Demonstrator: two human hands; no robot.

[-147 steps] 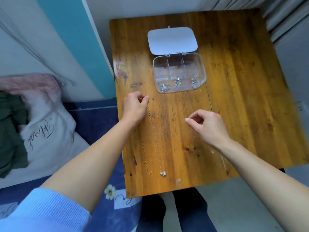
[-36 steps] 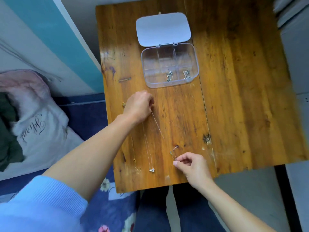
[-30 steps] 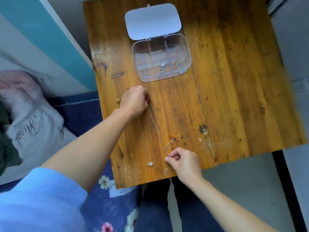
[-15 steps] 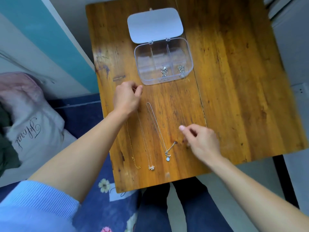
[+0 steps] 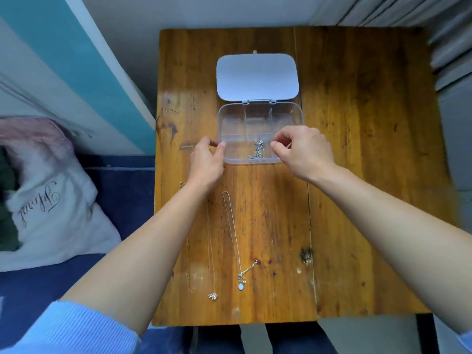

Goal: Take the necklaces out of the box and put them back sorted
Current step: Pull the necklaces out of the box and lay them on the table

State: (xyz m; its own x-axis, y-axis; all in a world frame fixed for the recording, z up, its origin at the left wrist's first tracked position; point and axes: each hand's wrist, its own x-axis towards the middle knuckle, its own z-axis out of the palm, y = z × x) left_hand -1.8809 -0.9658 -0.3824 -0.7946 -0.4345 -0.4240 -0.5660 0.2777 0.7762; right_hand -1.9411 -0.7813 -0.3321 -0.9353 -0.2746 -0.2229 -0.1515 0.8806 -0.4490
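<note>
Box (image 5: 260, 116) flanked by both hands.

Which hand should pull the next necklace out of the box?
Right, probably. The right hand hovers over the box's near right compartment, fingertips beside the silver necklace visible in the middle one. The left hand sits at the box's left wall, apparently steadying it.

Wooden table (image 5: 357, 175), lettered pillow (image 5: 51, 200)

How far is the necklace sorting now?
Done: three necklaces lie stretched on the table. In hand: both hands, left hand and right hand, are at the open box. Left: one silver necklace is inside; nothing returned sorted.
</note>
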